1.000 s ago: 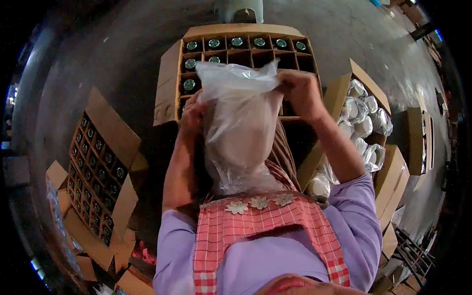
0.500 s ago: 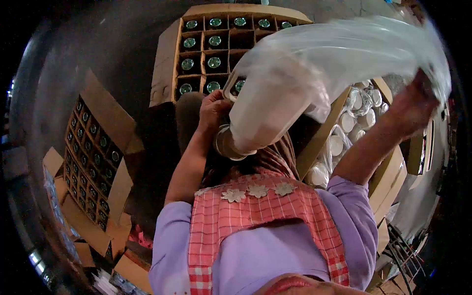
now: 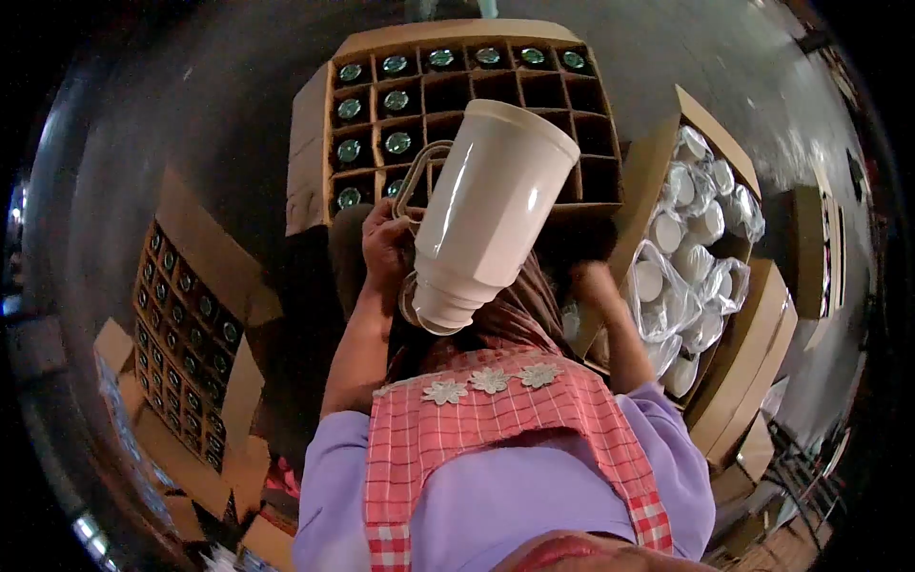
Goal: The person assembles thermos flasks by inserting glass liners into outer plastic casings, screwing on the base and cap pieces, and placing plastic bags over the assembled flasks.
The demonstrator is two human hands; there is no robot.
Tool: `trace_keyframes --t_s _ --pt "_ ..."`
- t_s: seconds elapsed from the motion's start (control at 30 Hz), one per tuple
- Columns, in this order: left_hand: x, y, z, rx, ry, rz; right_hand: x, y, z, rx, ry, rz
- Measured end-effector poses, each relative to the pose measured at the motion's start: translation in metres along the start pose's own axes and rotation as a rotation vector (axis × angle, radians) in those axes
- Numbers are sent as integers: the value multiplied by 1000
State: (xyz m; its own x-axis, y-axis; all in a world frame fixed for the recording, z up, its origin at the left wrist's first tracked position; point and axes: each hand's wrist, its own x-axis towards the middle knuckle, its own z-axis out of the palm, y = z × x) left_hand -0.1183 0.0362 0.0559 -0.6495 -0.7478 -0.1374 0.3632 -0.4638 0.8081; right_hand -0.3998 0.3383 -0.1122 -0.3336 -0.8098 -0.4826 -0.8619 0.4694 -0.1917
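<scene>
A cream thermos jug body (image 3: 500, 195) with a side handle hangs tilted before my lap, its wide end up and its stepped narrow end down. My left hand (image 3: 383, 240) grips it at the handle, fingers closed. No plastic covers the jug. Lower right of it, close to the right-hand carton, is my right hand (image 3: 596, 286), smeared by motion, so its fingers cannot be made out. Beyond the jug stands a divided carton (image 3: 310, 157); round, shiny glass ends (image 3: 397, 143) show in several cells, while other cells look dark.
On the right an open carton (image 3: 720, 119) holds several white cylindrical pieces (image 3: 665, 232) in clear plastic bags. Another divided carton (image 3: 214, 229), filled with shiny round tops, stands at the left. More cardboard (image 3: 810, 253) is at far right.
The clear plastic bag over the jug has come off and is out of sight. My right hand has dropped from the upper right towards my lap. My left hand keeps hold of the jug.
</scene>
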Motion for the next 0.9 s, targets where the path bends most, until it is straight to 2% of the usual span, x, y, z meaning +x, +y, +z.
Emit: trace_keyframes --t_s 0.03,0.07,0.1,0.13,0.17,0.27,0.33,0.37,0.4,0.43,0.47,0.5,0.53,0.6,0.73,0.8,0.83,0.87,0.9 --pt "-6 4 13 -6 96 51 -14 -36 -78 602 402 121" --pt "0 4 16 -21 49 37 -17 -57 -137 1102 506 154" --pt "3 5 15 -35 10 19 -18 -70 -185 1173 646 64" --pt "4 5 14 -43 -26 -2 -22 -89 -226 1167 764 -150" --pt "6 4 14 28 -53 -8 -30 -122 -265 1238 806 -271" --pt "3 21 40 439 65 46 -6 -155 -291 843 513 -148" --pt "-10 45 44 371 14 -46 16 -140 -273 996 436 -72" --pt "-18 43 26 387 -60 25 36 -128 -264 1070 409 -51" --pt "-35 60 38 413 -24 3 45 -119 -249 1083 507 -128" --pt "-52 78 50 438 10 -20 52 -114 -235 1193 534 -99" --pt "-64 85 40 941 -282 332 64 -106 -217 1339 526 -41" --pt "-67 83 42 1370 -342 600 55 -119 -224 1430 485 3" --pt "-71 75 51 1273 -277 600 62 -125 -218 1477 535 39" --pt "-63 67 50 1296 -112 824 66 -134 -220 1441 458 71" --pt "-40 76 45 1196 35 1162 58 -169 -239 1588 700 -88" --pt "-35 62 33 711 262 781 38 -183 -260 1578 764 -190" --pt "-26 53 2 368 279 448 28 -195 -270 1393 893 -327" --pt "-18 50 -25 29 281 117 12 -214 -289 1083 1111 -586" --pt "-10 63 4 -196 532 -50 -2 -221 -305 889 1107 -825"
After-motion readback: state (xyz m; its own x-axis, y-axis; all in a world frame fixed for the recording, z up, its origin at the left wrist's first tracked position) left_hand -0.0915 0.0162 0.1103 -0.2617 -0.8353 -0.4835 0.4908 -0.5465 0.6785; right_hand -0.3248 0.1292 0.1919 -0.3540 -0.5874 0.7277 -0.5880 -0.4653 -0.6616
